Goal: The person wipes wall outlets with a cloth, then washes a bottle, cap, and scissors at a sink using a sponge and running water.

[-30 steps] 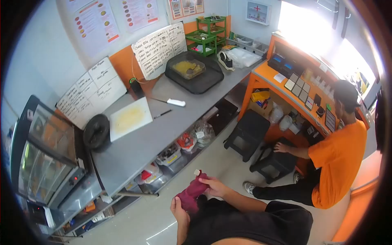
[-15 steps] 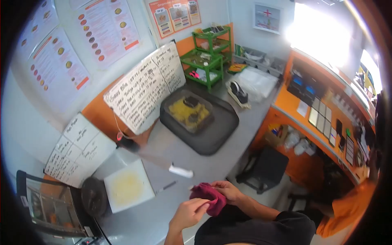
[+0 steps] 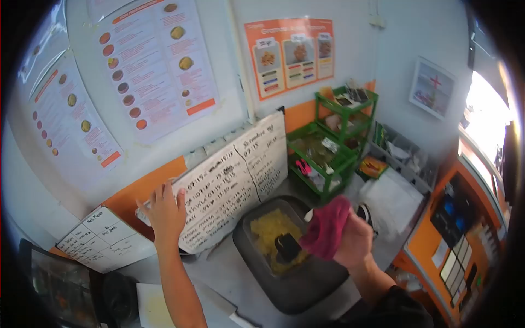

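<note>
The right hand (image 3: 355, 244) is grasping a bunched maroon cloth (image 3: 329, 225) in front of a black tray (image 3: 313, 284).
The tray is resting on the grey surface (image 3: 228, 277), carrying a container of yellow food (image 3: 269, 228); the left hand (image 3: 167, 214) is spreading its fingers at the upper left of a written whiteboard (image 3: 236, 177), though I cannot tell whether it is gripping the edge.
</note>
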Available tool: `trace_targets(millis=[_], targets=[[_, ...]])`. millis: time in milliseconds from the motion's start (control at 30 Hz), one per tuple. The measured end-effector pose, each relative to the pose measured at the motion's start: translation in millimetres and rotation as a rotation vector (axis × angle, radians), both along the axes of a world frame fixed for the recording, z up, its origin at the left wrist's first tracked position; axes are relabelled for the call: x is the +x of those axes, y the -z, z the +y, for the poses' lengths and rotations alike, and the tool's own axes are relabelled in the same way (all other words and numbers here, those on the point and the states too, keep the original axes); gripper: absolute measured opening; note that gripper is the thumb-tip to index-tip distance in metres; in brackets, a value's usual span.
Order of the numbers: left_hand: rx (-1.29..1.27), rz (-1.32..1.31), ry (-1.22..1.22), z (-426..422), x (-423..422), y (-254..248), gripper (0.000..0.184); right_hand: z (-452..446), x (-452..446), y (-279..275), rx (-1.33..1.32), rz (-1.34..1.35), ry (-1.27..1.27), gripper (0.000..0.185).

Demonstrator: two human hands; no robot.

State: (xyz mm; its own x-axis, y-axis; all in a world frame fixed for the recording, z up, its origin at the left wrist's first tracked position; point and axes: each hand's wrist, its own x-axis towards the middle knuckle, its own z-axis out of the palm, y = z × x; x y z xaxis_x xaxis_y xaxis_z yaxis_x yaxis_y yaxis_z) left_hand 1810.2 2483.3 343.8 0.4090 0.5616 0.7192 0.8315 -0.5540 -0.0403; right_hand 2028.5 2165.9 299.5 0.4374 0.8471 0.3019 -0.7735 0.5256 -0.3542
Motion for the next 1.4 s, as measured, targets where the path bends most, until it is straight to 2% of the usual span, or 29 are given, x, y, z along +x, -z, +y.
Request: trace_targets(millis=[100,133,200,267,300,333,367,400,433,467,500,567,600,633,667,767,867,967,1000,1033,1100,1200,1333,1400], targets=[[-0.034,-0.025,0.1,11.4,-0.9,-8.9,0.014,48.0,35.4,-69.8,-0.02,-0.257,0.318,0.052],[0.17,-0.041,0.127,6.0,6.3,-7.7,0.011,70.2,49.6,-82.7,-0.058,-0.388,0.433,0.059],[0.058,-0.092,0.158,-0.1,6.0,3.1,0.01,128.4,74.3,-107.9,-0.102,-0.651,0.582,0.062],[-0.017,-0.089,0.17,-11.0,-3.2,27.9,0.009,197.9,91.1,-114.7,0.006,-1.211,0.588,0.05],[-0.031,-0.069,0.173,-17.8,-7.3,34.3,0.009,234.0,89.0,-118.9,-0.033,-1.408,0.614,0.039],[-0.044,-0.053,0.183,-21.4,-9.3,39.2,0.009,268.3,84.2,-123.1,-0.015,-1.586,0.584,0.034],[-0.039,-0.046,0.188,-23.9,-11.8,44.0,0.009,305.1,76.5,-117.8,-0.127,-1.684,0.486,0.034],[-0.035,-0.052,0.191,-19.4,-14.8,48.3,0.011,378.1,67.7,-98.6,0.108,-1.9,0.492,0.035],[-0.023,-0.05,0.197,-20.2,-15.8,48.7,0.012,417.0,58.9,-79.6,0.182,-1.854,0.377,0.036],[-0.031,-0.045,0.209,-19.5,-16.2,46.5,0.014,442.1,47.9,-66.6,0.087,-2.111,0.382,0.036],[-0.017,-0.041,0.216,-20.3,-15.6,41.6,0.013,464.1,39.8,-52.3,0.181,-2.156,0.309,0.037],[0.014,-0.026,0.232,-21.7,-13.6,37.5,0.011,456.8,10.2,-61.9,-0.162,-2.36,0.011,0.042],[-0.029,-0.05,0.217,-22.4,-13.7,40.5,0.011,488.8,21.7,-16.1,0.099,-2.427,0.17,0.043],[-0.04,-0.044,0.224,-20.5,-17.8,38.6,0.013,505.0,28.3,11.6,0.357,-2.467,0.322,0.045],[-0.06,-0.047,0.229,-20.2,-21.7,36.5,0.014,501.3,42.1,10.2,0.529,-2.503,0.429,0.05],[-0.117,-0.069,0.254,-17.2,-29.2,30.7,0.014,452.8,77.8,-9.5,0.436,-2.554,0.437,0.053],[-0.111,-0.097,0.285,-17.1,-36.8,33.3,0.012,430.9,100.5,-19.6,0.196,-2.636,0.365,0.047],[-0.107,-0.097,0.278,-20.4,-38.7,31.0,0.011,455.8,67.5,-16.1,-0.081,-2.442,0.172,0.042],[-0.112,-0.087,0.27,-21.7,-37.9,29.7,0.01,463.1,48.7,-13.2,0.186,-2.493,0.261,0.034],[-0.1,-0.095,0.271,-22.2,-37.3,29.1,0.01,474.4,35.1,-2.4,0.292,-2.416,0.348,0.041],[-0.082,-0.106,0.282,-22.4,-34.5,27.0,0.009,477.2,13.9,-13.0,0.323,-2.679,0.384,0.054],[-0.049,-0.121,0.293,-21.5,-34.3,28.3,0.009,461.3,54.3,-0.4,0.444,-2.494,0.569,0.058],[-0.109,-0.104,0.293,-24.3,-39.2,24.9,0.009,414.6,137.5,-12.9,0.069,-2.72,0.447,0.059],[-0.113,-0.114,0.303,-25.8,-40.8,25.3,0.01,403.2,136.1,-22.3,-0.15,-2.664,0.348,0.058]])
